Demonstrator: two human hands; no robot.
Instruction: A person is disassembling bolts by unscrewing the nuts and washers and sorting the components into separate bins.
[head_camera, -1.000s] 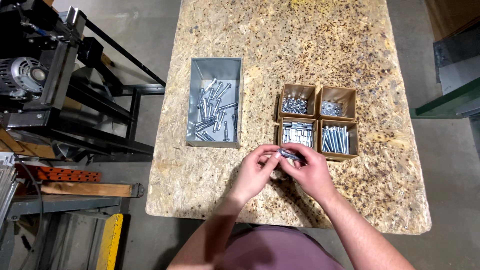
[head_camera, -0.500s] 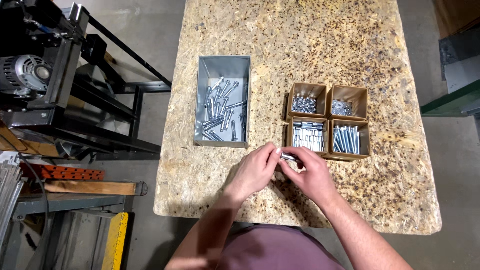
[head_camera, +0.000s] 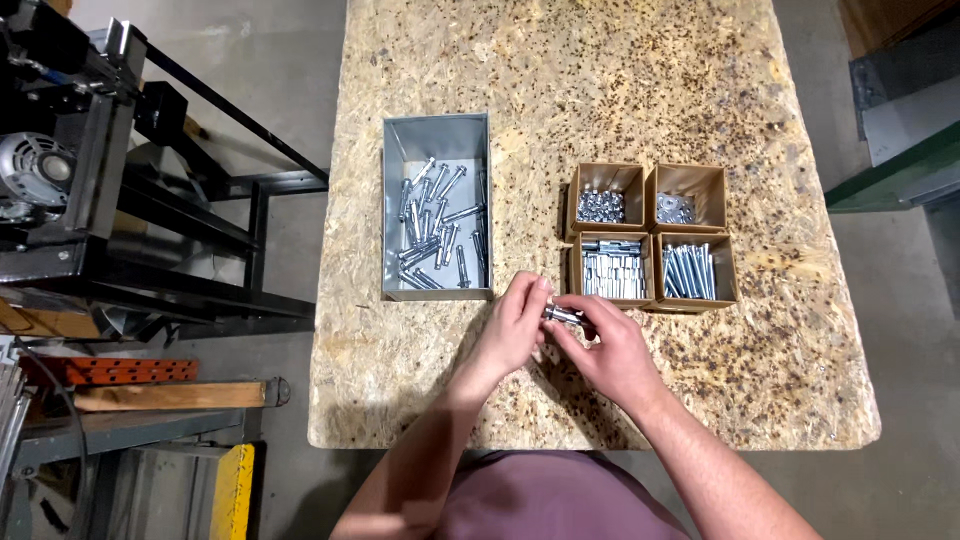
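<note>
My left hand (head_camera: 513, 327) and my right hand (head_camera: 606, 347) meet over the near part of the table, both gripping one small silver bolt assembly (head_camera: 563, 315) between the fingertips. Just beyond the hands stand several small brown cardboard boxes: one with nuts (head_camera: 600, 206), one with washers (head_camera: 677, 209), one with short metal sleeves (head_camera: 612, 271), one with long bolts (head_camera: 689, 271). To the left a grey metal bin (head_camera: 437, 140) holds several loose assembled bolts.
The work surface is a speckled chipboard table (head_camera: 600, 80). Left of it stand a black metal frame with a motor (head_camera: 30, 170), an orange beam (head_camera: 100, 370) and a yellow part (head_camera: 232, 490). A green object (head_camera: 890, 180) lies at the right edge.
The hands stay together on the bolt assembly with small finger shifts. The view has drifted, so the table and boxes sit slightly further right in the picture.
</note>
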